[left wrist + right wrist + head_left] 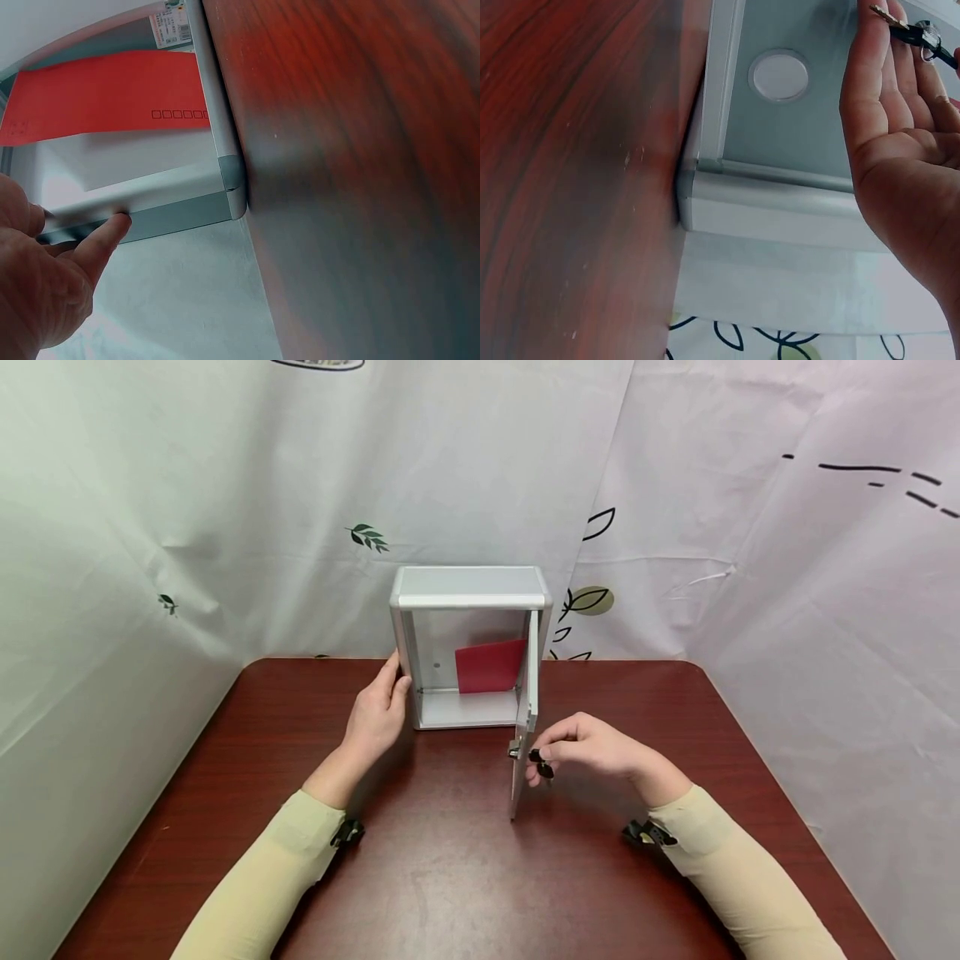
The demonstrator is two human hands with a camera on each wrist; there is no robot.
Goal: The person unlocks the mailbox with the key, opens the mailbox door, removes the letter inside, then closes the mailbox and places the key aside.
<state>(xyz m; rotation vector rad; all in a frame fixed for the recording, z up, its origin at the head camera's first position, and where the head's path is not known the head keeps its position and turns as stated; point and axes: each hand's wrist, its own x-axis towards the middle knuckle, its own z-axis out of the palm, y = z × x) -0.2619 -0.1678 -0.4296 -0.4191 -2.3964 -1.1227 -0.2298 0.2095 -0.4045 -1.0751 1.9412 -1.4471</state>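
A small silver metal cabinet (471, 583) stands on the table with its door (533, 668) swung out toward me on the right. Inside, a red envelope (491, 667) leans against the back wall. My left hand (377, 718) rests on the cabinet's left side, fingers straight along the outer wall and thumb by the front edge. At the door's outer face, my right hand (588, 747) pinches a black-headed key (948, 55) at the lock (930, 34). Another key (891, 18) hangs beside it. A metal latch (514, 748) shows on the door's inner face.
The dark red wooden table (450, 877) lies beneath everything. A white cloth (480, 460) with leaf prints hangs behind and along the sides. A round pale disc (779, 76) sits on the cabinet's outer wall. A printed label (172, 27) shows inside.
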